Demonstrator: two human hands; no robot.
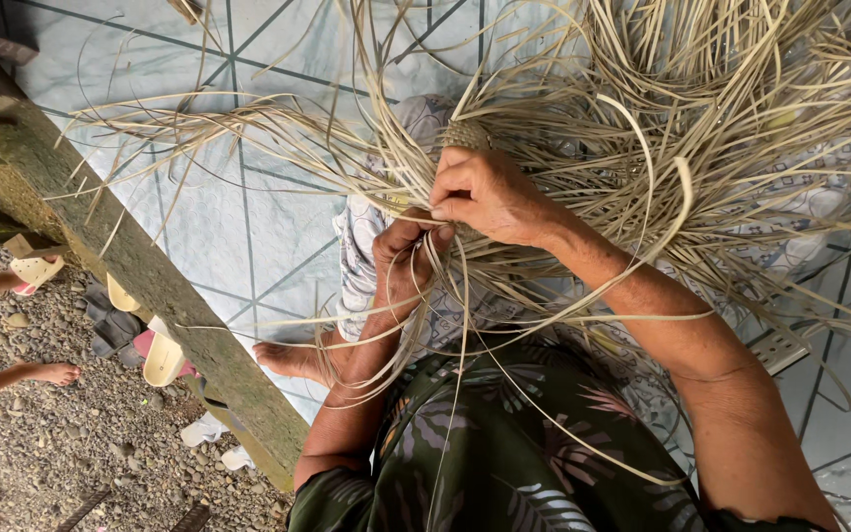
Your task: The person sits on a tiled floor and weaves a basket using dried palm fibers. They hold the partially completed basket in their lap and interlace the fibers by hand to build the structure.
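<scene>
Both the left hand [401, 264] and right hand [485, 192] pinch thin straw strips [642, 128], likely light, springy and brittle, best gripped just below the woven knob [466, 134] above them.

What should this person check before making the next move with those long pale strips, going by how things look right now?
1. Right hand on the work: ok, its fingers are closed on strips beside the small woven start.
2. Left hand on the work: ok, it pinches strips just below the right hand.
3. Loose pale strips sorted: not ok, they fan out and cross each other in all directions.
4. Which strip is the working one: cannot tell, too many overlap at the fingers.
5. Woven start tight and even: cannot tell, the right hand hides most of it.
6. Strips clear of the concrete ledge: ok, the tips end over the tiled floor.
</scene>
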